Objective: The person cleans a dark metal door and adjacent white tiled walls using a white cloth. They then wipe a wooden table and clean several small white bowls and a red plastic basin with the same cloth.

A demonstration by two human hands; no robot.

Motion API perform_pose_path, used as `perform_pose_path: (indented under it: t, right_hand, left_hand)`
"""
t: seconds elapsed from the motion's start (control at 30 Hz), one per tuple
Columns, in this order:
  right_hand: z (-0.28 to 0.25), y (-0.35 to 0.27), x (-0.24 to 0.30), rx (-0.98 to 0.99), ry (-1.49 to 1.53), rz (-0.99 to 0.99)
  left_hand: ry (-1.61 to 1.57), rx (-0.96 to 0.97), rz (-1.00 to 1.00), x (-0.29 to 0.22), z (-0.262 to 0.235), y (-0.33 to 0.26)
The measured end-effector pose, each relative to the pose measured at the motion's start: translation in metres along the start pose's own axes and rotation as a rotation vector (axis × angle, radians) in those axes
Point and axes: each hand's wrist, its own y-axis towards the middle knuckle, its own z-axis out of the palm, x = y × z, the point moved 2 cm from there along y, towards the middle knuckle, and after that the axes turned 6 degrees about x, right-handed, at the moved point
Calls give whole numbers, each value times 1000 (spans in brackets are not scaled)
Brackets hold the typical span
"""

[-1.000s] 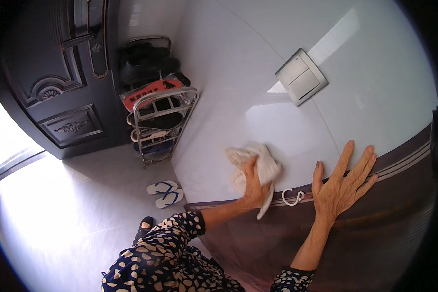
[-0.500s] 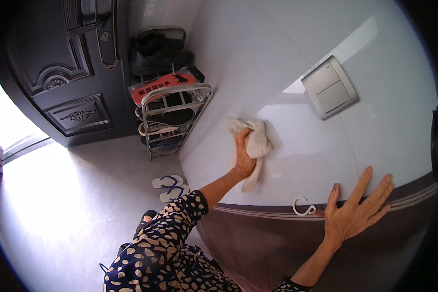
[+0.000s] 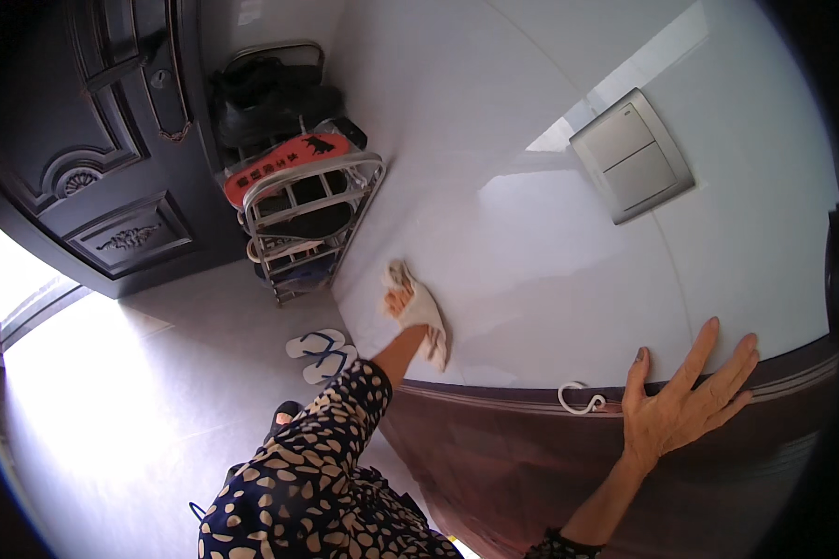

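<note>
Against the glossy pale wall (image 3: pixel 531 270), my left hand (image 3: pixel 399 302) holds a cream cloth (image 3: pixel 426 312) pressed to the surface. The cloth covers much of the hand, leaving only some fingers showing. My right hand (image 3: pixel 669 410) lies flat with fingers spread, across the dark striped border (image 3: pixel 783 387) along the wall's lower part. Beside its thumb, a white hook (image 3: pixel 581 401) sticks out at that border. Above the right hand, a silver-grey wall switch (image 3: pixel 632 156) is fixed to the pale tiles.
A metal shoe rack (image 3: pixel 312 163) with dark shoes and a red insole package (image 3: pixel 284 163) stands by the wall at upper left. White flip-flops (image 3: pixel 319 354) with blue straps lie on the floor (image 3: pixel 205 373). A dark panelled door (image 3: pixel 112 177) stands at far left, bright light beside it.
My left hand has slid the cloth down and left along the wall, toward the shoe rack. My right hand stays in place. The view has shifted slightly.
</note>
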Motion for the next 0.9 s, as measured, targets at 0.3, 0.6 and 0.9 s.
perform_pose_path:
  t: [0.3, 0.6, 0.9]
  right_hand:
    - [-4, 9, 12, -118, 177, -15]
    - [-3, 7, 6, -117, 199, -72]
    - [-2, 5, 8, -91, 85, -57]
  left_hand:
    - [-703, -264, 254, -30, 29, -142]
    - [-840, -326, 740, -47, 14, -168]
    - [-719, -267, 26, 35, 69, -20]
